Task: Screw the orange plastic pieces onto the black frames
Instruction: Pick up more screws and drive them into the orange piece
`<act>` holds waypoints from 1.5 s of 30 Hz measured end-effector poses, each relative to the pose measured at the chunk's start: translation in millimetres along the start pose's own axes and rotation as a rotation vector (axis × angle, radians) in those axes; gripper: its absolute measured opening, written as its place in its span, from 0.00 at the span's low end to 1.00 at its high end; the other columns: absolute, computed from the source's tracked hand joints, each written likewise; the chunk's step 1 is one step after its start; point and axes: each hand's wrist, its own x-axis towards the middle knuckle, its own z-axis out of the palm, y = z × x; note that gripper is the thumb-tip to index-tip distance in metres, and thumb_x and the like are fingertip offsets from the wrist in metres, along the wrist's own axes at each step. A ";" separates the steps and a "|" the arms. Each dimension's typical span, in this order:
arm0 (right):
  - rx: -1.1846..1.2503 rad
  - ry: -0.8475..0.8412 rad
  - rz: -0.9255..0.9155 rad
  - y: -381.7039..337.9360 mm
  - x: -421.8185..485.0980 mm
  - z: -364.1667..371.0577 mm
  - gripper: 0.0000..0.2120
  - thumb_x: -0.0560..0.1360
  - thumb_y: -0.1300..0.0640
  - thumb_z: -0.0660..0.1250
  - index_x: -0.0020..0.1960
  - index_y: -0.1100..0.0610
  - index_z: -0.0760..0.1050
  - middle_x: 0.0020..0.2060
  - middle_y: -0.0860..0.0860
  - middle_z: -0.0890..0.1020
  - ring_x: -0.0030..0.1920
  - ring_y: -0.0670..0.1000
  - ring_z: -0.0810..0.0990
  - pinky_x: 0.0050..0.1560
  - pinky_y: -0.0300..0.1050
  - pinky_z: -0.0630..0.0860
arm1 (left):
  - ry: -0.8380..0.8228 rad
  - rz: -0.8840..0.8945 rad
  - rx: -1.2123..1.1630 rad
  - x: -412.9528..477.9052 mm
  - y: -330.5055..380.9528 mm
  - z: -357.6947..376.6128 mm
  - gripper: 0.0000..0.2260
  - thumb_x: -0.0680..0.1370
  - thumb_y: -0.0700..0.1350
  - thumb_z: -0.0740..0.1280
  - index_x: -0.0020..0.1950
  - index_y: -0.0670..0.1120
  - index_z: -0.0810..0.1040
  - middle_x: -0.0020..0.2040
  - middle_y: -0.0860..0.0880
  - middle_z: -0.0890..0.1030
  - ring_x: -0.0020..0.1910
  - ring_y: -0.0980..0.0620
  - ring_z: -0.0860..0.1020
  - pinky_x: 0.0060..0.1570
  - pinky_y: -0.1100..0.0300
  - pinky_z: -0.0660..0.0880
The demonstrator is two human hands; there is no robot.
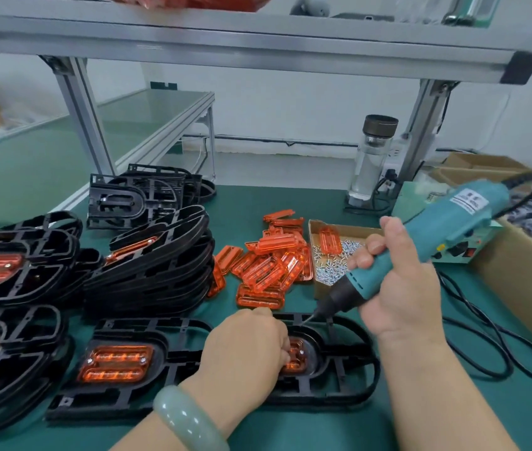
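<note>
The black frame (339, 366) being worked on lay flat at the near edge of the green desk (290, 206). Its long axis ran left to right, with the rounded end pointing right. The orange piece (295, 353) sat in the frame's middle pocket, lined up the same way and mostly hidden.

The left hand (245, 349) was knuckles-up over that piece, fingers curled down tight onto it. I couldn't tell if it was also pinching a screw. The right hand (401, 288) had its fingers wrapped fully round the teal electric screwdriver (437, 229). The tool was tilted, with the bit aimed down and left at the frame's far rail and the tail up to the far right.

It was pretty cramped:
- A finished frame (118, 362) sat just beside on the left.
- The stack of black frames (154, 255) stood beyond that one.
- The pile of loose orange pieces (267, 262) lay just past the far edge of the frame in hand.
- The little cardboard tray of screws (333, 255) was right under the screwdriver.

The only bare desk was to the right, where the black cable (485, 336) looped. Past that came the wall of a big cardboard box (524, 271).
</note>
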 end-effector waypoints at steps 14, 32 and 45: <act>0.312 0.098 0.119 10.3 0.2 -38.1 0.09 0.72 0.50 0.66 0.47 0.54 0.71 0.32 0.45 0.73 0.29 0.43 0.72 0.37 0.37 0.73 | -0.006 -0.005 -0.068 -2.3 1.3 0.0 0.08 0.78 0.51 0.63 0.54 0.56 0.79 0.48 0.55 0.71 0.54 0.53 0.70 0.53 0.59 0.70; 0.432 0.137 0.214 1.9 9.5 -52.4 0.10 0.71 0.49 0.65 0.46 0.55 0.72 0.29 0.45 0.73 0.27 0.42 0.75 0.29 0.34 0.74 | 0.200 0.074 -0.278 69.5 27.1 -13.8 0.13 0.79 0.42 0.61 0.62 0.50 0.78 0.57 0.53 0.81 0.57 0.54 0.77 0.55 0.68 0.67; 0.408 0.115 0.247 5.1 11.3 -49.3 0.10 0.69 0.50 0.65 0.46 0.56 0.72 0.28 0.46 0.72 0.25 0.43 0.73 0.28 0.34 0.73 | -0.383 0.145 0.320 148.1 81.1 -19.1 0.30 0.76 0.38 0.65 0.76 0.48 0.58 0.72 0.45 0.67 0.68 0.45 0.70 0.65 0.56 0.68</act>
